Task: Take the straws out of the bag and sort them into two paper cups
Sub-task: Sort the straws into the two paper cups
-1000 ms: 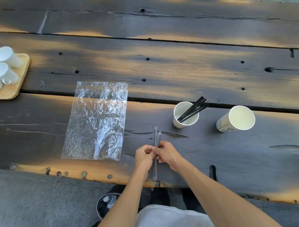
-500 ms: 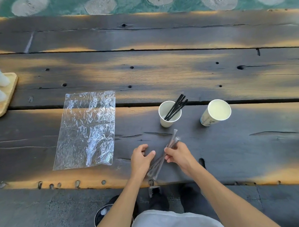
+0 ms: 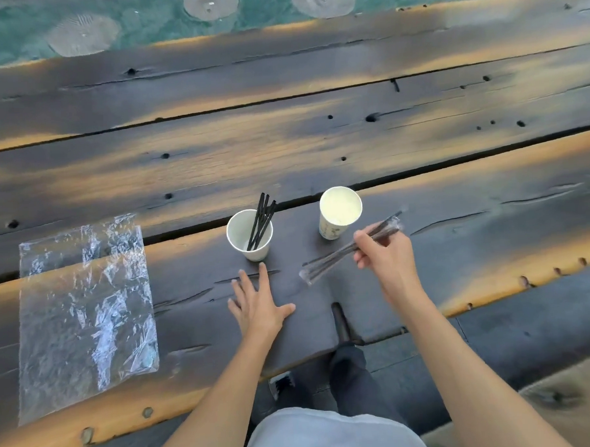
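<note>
My right hand (image 3: 384,258) grips a bundle of clear-wrapped straws (image 3: 332,259), held slanted above the table just in front of the right paper cup (image 3: 339,212), which looks empty inside. The left paper cup (image 3: 250,233) holds several black straws (image 3: 262,218) leaning to the right. My left hand (image 3: 258,302) lies flat on the wood with fingers spread, just in front of the left cup, holding nothing. The clear plastic bag (image 3: 84,310) lies flat and crumpled at the left.
The dark wooden plank table (image 3: 283,139) has gaps between planks and a near edge (image 3: 93,428) with bolts. Beyond the far edge there is green water with round pads (image 3: 209,4). My legs and shoes (image 3: 347,366) show below the table.
My right hand has lifted the wrapped straws up and to the right toward the right cup. My left hand let go of them and now rests flat on the table. The view shifted right.
</note>
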The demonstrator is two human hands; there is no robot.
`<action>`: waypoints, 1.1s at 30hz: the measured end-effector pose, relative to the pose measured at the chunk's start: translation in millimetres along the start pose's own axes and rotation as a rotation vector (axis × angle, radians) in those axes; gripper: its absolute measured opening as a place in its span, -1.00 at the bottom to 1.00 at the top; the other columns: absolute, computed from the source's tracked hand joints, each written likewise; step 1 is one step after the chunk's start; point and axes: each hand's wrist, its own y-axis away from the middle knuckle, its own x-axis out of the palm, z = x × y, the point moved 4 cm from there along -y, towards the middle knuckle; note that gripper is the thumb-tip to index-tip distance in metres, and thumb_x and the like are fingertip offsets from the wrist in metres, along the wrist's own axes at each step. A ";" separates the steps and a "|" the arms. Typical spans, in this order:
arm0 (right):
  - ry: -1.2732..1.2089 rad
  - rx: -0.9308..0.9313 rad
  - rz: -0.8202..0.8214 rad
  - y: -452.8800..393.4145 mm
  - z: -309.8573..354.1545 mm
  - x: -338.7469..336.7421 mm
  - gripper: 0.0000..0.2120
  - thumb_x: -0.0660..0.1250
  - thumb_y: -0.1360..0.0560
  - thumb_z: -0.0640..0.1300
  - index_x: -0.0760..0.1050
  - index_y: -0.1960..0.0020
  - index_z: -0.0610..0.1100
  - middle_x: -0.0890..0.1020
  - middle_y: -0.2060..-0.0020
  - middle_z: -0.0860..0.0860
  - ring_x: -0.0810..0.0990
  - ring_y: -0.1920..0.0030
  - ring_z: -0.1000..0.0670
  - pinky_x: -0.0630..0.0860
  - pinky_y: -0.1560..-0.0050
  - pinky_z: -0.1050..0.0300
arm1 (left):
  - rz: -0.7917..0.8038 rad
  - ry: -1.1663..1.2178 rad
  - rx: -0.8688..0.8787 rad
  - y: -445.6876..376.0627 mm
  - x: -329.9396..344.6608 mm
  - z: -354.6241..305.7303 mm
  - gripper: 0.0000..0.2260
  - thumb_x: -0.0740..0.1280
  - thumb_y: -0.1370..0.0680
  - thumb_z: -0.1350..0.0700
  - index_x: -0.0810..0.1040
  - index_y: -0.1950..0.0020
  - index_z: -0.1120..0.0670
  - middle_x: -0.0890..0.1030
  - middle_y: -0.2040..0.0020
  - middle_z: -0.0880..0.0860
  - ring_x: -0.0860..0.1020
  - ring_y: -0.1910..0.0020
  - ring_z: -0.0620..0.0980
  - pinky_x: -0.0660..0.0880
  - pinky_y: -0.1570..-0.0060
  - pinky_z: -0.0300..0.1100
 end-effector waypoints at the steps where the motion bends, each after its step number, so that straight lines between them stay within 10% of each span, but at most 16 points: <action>1: -0.021 -0.026 -0.047 -5.0 7.7 -7.5 -0.94 0.36 -0.53 -0.28 0.51 0.11 -0.24 0.55 0.38 -0.14 0.52 0.44 -0.03 0.47 0.43 0.16 | 0.024 -0.032 0.001 -1.9 3.2 -4.0 0.02 0.47 -0.43 -0.20 -0.19 -0.62 -0.12 -0.20 -0.64 0.17 -0.21 -0.61 0.22 -0.06 -0.51 0.26; 9: -0.190 -0.112 -0.277 -52.4 45.6 -31.1 -0.92 0.36 -0.51 -0.28 0.52 0.15 -0.17 0.55 0.28 -0.10 0.52 0.41 0.00 0.52 0.40 0.18 | 0.091 -0.199 -0.015 -9.3 15.6 -15.2 0.02 0.48 -0.43 -0.19 -0.20 -0.62 -0.16 -0.27 -0.63 0.19 -0.26 -0.59 0.28 -0.03 -0.47 0.36; 24: 0.156 0.040 -0.077 -99.8 -0.1 5.5 -0.86 0.40 -0.48 -0.19 0.60 0.20 -0.25 0.57 0.35 -0.11 0.57 0.43 0.10 0.68 0.03 -0.11 | 0.082 -0.238 -0.017 -10.1 17.9 -16.2 0.00 0.46 -0.46 -0.18 -0.22 -0.61 -0.15 -0.26 -0.62 0.21 -0.26 -0.59 0.29 -0.02 -0.49 0.36; 33: 0.033 -0.166 -0.293 -88.2 46.1 5.7 -0.42 0.32 -0.50 -0.16 0.29 -0.49 -0.18 0.41 -0.37 -0.08 0.66 0.38 0.02 0.66 0.14 0.05 | 0.089 -0.181 0.012 -8.7 16.5 -8.7 -0.05 0.44 -0.48 -0.18 -0.18 -0.62 -0.15 -0.26 -0.63 0.17 -0.27 -0.59 0.25 -0.07 -0.48 0.33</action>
